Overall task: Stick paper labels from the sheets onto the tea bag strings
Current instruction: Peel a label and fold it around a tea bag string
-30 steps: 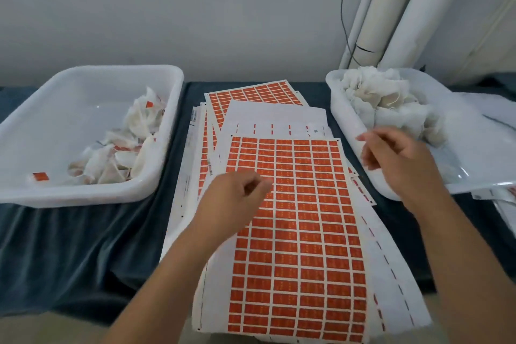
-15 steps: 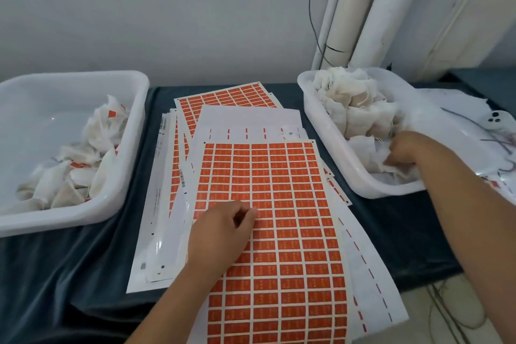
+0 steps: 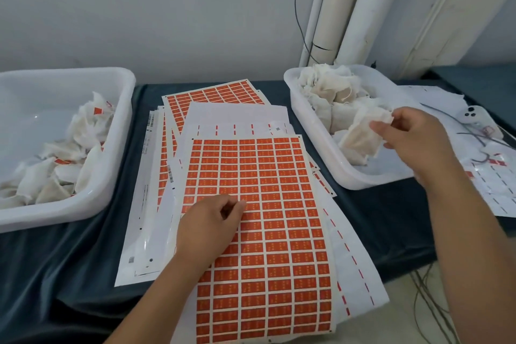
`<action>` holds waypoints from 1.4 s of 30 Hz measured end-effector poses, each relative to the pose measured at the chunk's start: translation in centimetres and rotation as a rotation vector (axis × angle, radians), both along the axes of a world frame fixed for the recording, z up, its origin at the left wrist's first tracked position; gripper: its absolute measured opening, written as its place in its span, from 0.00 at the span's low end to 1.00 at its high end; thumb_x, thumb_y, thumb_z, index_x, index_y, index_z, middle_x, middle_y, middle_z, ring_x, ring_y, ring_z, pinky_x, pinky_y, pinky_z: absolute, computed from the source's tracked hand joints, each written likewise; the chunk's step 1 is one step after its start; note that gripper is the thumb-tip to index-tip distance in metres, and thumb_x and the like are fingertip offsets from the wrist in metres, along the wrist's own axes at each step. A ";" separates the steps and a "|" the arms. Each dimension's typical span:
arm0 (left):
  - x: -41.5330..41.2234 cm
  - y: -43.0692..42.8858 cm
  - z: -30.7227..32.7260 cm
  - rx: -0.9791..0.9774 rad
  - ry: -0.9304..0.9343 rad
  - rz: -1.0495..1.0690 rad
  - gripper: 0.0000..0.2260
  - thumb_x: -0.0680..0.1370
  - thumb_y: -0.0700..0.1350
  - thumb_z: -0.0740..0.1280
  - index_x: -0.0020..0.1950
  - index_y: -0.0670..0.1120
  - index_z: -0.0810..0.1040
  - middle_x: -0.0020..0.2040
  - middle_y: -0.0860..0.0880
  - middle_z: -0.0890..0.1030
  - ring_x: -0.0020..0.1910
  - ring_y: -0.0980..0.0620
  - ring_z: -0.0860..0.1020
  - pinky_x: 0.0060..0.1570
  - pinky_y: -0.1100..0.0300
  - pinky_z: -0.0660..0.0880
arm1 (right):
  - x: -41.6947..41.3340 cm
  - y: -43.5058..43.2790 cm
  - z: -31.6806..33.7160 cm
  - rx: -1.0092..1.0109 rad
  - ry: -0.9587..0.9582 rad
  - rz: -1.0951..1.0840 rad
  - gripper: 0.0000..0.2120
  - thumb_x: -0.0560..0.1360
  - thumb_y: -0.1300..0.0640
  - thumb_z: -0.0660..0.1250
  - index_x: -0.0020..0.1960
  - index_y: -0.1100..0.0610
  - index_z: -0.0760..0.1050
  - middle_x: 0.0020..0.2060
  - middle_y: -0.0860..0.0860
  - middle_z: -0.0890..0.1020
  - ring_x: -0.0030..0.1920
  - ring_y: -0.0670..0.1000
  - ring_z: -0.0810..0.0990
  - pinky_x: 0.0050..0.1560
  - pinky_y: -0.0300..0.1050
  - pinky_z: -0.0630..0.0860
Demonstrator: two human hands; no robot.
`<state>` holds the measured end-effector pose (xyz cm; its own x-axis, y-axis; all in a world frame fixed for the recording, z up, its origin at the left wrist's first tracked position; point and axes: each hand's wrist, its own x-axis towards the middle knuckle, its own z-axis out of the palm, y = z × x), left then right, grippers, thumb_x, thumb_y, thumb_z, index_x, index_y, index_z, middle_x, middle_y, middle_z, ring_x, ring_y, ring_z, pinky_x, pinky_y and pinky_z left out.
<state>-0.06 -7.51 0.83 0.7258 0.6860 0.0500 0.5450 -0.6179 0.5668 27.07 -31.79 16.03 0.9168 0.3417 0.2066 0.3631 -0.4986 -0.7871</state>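
My right hand [image 3: 416, 139] holds one tea bag [image 3: 360, 142] by its upper corner, the grip narrow, thumb and fingertips pinching the thin cloth. The bag hangs just above the near end of the right tub [image 3: 315, 145], beside the pile of unlabelled bags [image 3: 329, 95]. My left hand [image 3: 209, 232] lies on the top label sheet [image 3: 279, 204], which is full of small orange labels. This grip is also narrow, thumb and forefinger close together at one label, but I cannot tell if a label is already between them. I judge that I am at the beginning of one round: the bag is taken, the label is not yet on it. The string of the bag I do not see, so the first risk is that it stays tangled with the other bags and pulls a second one out of the tub. The cloth is soft and my pinch is only on a corner, so the bag may slip if I swing it quickly toward the sheet. On the left side, the label may tear or curl on itself when I peel with one hand, and the loose sheets, which hang over the edge of the surface on the dark cloth [image 3: 69, 274], may slide. The finished bags wait in the left tub [image 3: 120, 153].
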 end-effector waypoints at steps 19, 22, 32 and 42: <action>-0.2 -0.8 1.0 -0.035 0.010 -0.019 0.14 0.81 0.66 0.65 0.42 0.60 0.78 0.39 0.65 0.81 0.37 0.60 0.80 0.37 0.71 0.68 | 2.0 0.0 -4.4 -0.371 -0.181 -0.036 0.10 0.77 0.49 0.74 0.45 0.56 0.87 0.33 0.51 0.83 0.39 0.56 0.81 0.44 0.50 0.75; -0.3 -0.8 1.1 -0.048 -0.009 -0.024 0.14 0.81 0.66 0.65 0.40 0.60 0.77 0.38 0.65 0.80 0.37 0.60 0.80 0.37 0.71 0.69 | 1.5 0.2 -3.7 -0.307 -0.205 -0.037 0.12 0.77 0.48 0.74 0.44 0.57 0.86 0.33 0.53 0.83 0.39 0.58 0.81 0.43 0.50 0.75; -0.8 -2.7 6.3 -0.196 -0.297 -0.011 0.14 0.75 0.74 0.63 0.44 0.66 0.78 0.41 0.66 0.82 0.45 0.63 0.82 0.38 0.75 0.73 | -9.3 2.5 1.1 0.076 -0.076 0.142 0.07 0.75 0.44 0.76 0.41 0.45 0.83 0.36 0.39 0.84 0.35 0.43 0.82 0.39 0.43 0.75; -1.5 -5.7 10.5 -0.760 -0.497 -0.181 0.12 0.76 0.63 0.72 0.55 0.58 0.86 0.49 0.57 0.87 0.50 0.57 0.85 0.43 0.65 0.82 | -18.5 5.1 -4.2 0.210 0.450 0.384 0.15 0.68 0.33 0.71 0.54 0.31 0.80 0.49 0.37 0.86 0.50 0.41 0.86 0.45 0.38 0.84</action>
<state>-1.59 -13.19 11.38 0.8409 0.5402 -0.0329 0.0621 -0.0358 0.9974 8.56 -26.68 11.81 0.7492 0.6583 -0.0727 0.0961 -0.2167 -0.9715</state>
